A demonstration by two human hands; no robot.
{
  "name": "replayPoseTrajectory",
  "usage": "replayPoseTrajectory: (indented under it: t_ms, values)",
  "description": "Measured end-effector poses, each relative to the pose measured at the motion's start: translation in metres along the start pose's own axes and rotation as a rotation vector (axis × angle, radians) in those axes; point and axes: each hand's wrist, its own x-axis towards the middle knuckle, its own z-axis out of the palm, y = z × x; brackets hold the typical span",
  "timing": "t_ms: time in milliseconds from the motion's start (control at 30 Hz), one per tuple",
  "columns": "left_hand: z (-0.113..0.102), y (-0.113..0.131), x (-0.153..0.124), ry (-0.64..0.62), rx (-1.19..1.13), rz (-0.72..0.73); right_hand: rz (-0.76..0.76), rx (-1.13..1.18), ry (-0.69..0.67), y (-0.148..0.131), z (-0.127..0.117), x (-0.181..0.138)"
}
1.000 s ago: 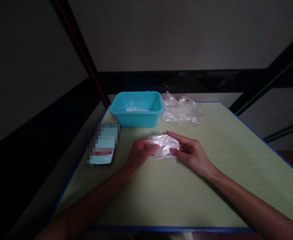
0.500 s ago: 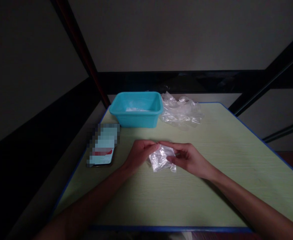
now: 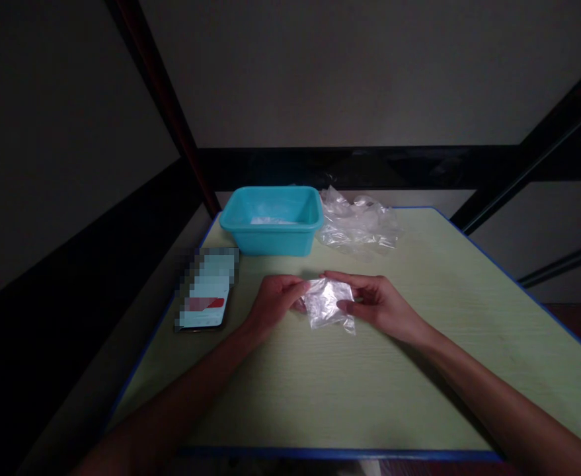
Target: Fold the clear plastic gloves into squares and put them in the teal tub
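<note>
A small clear plastic bag [image 3: 327,304] is held between both hands just above the pale green table [image 3: 419,370], near its middle. My left hand [image 3: 275,303] pinches the bag's left edge with its fingers closed. My right hand [image 3: 372,303] grips the right side, thumb under and fingers curled over the top. The bag is crumpled and partly folded.
A turquoise plastic tub [image 3: 271,218] stands at the table's far edge with something clear inside. A heap of clear plastic bags [image 3: 357,223] lies right of it. A phone [image 3: 205,291] lies face up near the left edge. Dark metal bars frame the table.
The bag was turned and folded down between my hands, then raised a little. Both hands stay close together at the table's middle.
</note>
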Motion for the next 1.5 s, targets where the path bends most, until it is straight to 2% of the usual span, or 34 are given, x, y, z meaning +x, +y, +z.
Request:
replayPoseTrajectory:
  t_ms: [200,400,567,667,900,1000,1133,1267,1500]
  values:
    - [-0.0007,0.0023,0.0,-0.009,0.018,0.037,0.028,0.023,0.006,-0.0012,-0.0001,-0.0001]
    - [0.0009,0.0012,0.0012,0.027,-0.07,-0.004,0.025,0.048,-0.004,0.0009,-0.0014,0.0011]
    - [0.0013,0.0,0.0045,0.104,-0.29,-0.056,0.017,0.035,0.034,0.0021,-0.0014,0.0007]
    - [0.0017,-0.0011,0.0055,0.08,-0.38,-0.106,0.007,0.065,0.039,0.0022,0.0001,0.0004]
    - [0.0038,-0.0027,-0.0007,-0.089,-0.143,-0.068,-0.028,0.044,0.092,0.0049,0.0005,0.0015]
    - [0.0053,-0.0009,-0.0027,-0.118,-0.077,-0.079,-0.014,0.029,0.104,0.0042,0.0001,0.0013]
    - [0.0069,0.0006,-0.0028,-0.106,-0.073,-0.079,-0.004,0.198,0.097,-0.0009,0.0011,0.0013]
    - [0.0075,0.0021,-0.0029,-0.097,-0.094,-0.065,0.081,0.425,0.12,-0.0034,0.0,0.0032]
    - [0.0068,0.0043,-0.0034,-0.083,-0.093,-0.071,0.219,0.575,0.069,-0.0012,-0.0012,0.0054]
